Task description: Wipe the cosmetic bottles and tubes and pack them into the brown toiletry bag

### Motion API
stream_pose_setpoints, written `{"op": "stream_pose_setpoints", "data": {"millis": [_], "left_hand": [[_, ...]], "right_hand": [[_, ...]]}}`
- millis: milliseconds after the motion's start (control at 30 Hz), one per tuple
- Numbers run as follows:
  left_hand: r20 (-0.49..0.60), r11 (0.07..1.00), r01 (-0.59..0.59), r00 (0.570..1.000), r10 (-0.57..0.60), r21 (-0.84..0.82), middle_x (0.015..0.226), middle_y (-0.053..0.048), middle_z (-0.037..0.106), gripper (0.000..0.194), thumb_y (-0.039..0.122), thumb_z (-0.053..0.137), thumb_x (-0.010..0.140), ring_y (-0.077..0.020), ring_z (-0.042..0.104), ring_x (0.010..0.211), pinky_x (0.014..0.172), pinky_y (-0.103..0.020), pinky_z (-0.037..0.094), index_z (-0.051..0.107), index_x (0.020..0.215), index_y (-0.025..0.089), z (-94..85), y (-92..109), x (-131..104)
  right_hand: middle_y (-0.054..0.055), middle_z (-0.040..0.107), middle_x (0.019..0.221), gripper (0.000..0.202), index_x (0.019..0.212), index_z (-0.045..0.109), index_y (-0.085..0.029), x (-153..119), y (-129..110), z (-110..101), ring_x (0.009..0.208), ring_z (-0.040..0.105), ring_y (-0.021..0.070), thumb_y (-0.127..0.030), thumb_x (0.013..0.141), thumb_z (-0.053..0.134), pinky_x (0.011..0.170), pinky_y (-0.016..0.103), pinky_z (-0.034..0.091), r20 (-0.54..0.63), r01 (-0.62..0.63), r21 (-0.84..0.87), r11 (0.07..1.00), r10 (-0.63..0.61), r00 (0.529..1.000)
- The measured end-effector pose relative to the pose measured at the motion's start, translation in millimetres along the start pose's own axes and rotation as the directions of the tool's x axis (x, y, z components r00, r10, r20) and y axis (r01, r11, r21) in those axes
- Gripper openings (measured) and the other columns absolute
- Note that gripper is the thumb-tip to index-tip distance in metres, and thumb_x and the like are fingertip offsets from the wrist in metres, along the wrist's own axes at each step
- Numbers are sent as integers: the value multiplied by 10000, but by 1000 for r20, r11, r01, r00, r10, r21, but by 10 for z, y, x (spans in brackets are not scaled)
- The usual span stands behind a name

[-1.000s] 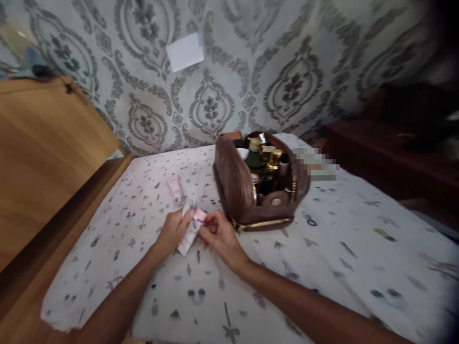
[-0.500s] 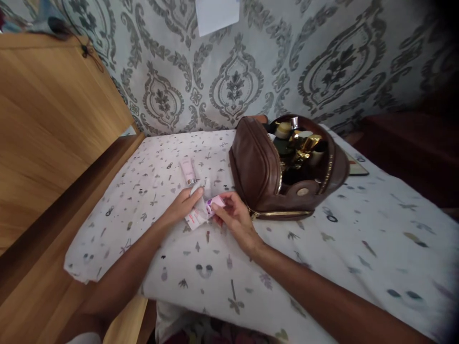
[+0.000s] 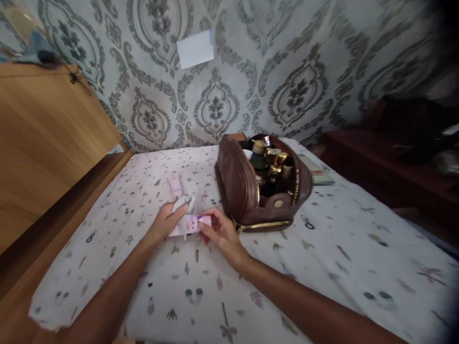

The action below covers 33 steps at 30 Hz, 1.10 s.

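My left hand [image 3: 165,222] is closed around a crumpled whitish piece [image 3: 183,203], perhaps a wipe or soft pouch; its kind is unclear. A pale flat piece [image 3: 175,231] shows below those fingers. Between the thumb and fingers of my right hand [image 3: 224,234] is a small pink-and-purple printed packet [image 3: 193,223], its left end meeting what my left hand holds. Just beyond my left hand, a pink squeeze tube [image 3: 175,184] lies on the patterned cloth, its near end hidden behind the whitish piece.
An open brown cosmetic bag [image 3: 236,186] stands right of my hands, filled with bottles and gold-coloured items [image 3: 278,162]. White printed cloth [image 3: 287,286] covers the surface. A wooden panel [image 3: 53,119] rises at left; patterned wallpaper with a white paper [image 3: 195,49] is behind.
The view has shifted, so bag and hands sit further left and lower. The pink packet has turned level and shows more of its printed face. Both hands keep their grip.
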<state>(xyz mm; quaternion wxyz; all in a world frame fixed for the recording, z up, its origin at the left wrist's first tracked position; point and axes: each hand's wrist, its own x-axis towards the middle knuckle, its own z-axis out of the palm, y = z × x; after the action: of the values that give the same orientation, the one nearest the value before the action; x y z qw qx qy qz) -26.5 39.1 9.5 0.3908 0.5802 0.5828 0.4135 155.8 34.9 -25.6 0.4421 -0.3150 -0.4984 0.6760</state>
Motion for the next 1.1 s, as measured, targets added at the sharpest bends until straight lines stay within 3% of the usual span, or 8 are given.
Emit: {"op": "stream_pose_setpoints", "data": {"millis": [167,333,433,533,633,733,967,1100], "left_hand": [[-255,999,30,966,-33,-16,549,47,455,491,651,637,752,-108,410,520,496,-229,358,489,627,200,16,-16,3],[-474,984,178,866,-161,-10,714,-32,621,474,668,577,761,-228,606,693,605,-308,484,631,811,200,-59,-102,-5],[-502,988,126,862,-67,85,962,-93,675,546,534,803,491,-343,603,1043,834,-376,503,672,907,205,-147,-169,24],[-456,990,82,890,-22,112,920,-79,671,628,441,873,321,-355,584,1041,851,-382,496,677,868,203,-153,-184,46],[-344,988,155,927,-151,-15,705,-25,620,512,624,790,542,-247,614,744,644,-314,503,644,771,190,-55,-127,14],[-315,980,170,929,-196,-107,554,29,504,580,764,677,658,-146,484,526,487,-243,416,537,639,202,61,-44,-55],[-370,1000,10,929,-1,22,507,37,432,572,742,596,764,-131,392,506,466,-245,344,464,564,222,212,16,-141],[-392,998,42,920,-24,37,507,33,447,513,687,571,804,-151,432,512,473,-254,371,482,593,228,234,37,-156]], "right_hand": [[-27,593,768,269,954,631,-203,-38,33,8,681,526,129,-334,743,736,599,236,418,66,48,-134,990,-39,997],[-36,569,732,224,886,567,-213,-66,35,33,668,516,131,-327,762,716,615,242,412,-9,102,-37,994,-102,995],[-31,572,749,273,912,518,-226,-60,27,33,674,547,143,-391,800,704,631,259,440,-75,159,43,986,-156,985],[-32,570,773,285,904,501,-230,-42,55,22,690,569,146,-390,801,713,656,265,464,-123,206,37,978,-201,972],[-49,548,724,275,863,508,-228,-23,92,10,675,546,136,-337,770,742,623,238,441,-146,180,-65,981,-188,971],[-60,551,691,271,805,530,-218,-25,75,6,647,512,121,-277,712,778,586,219,397,-127,119,-201,972,-147,981],[-39,600,713,136,773,625,-187,-71,-33,11,656,527,120,-261,735,733,621,236,392,22,81,-249,965,-79,997],[-35,584,727,125,795,620,-191,-54,-7,5,661,507,118,-278,755,699,612,233,389,45,118,-138,983,-113,993]]}}
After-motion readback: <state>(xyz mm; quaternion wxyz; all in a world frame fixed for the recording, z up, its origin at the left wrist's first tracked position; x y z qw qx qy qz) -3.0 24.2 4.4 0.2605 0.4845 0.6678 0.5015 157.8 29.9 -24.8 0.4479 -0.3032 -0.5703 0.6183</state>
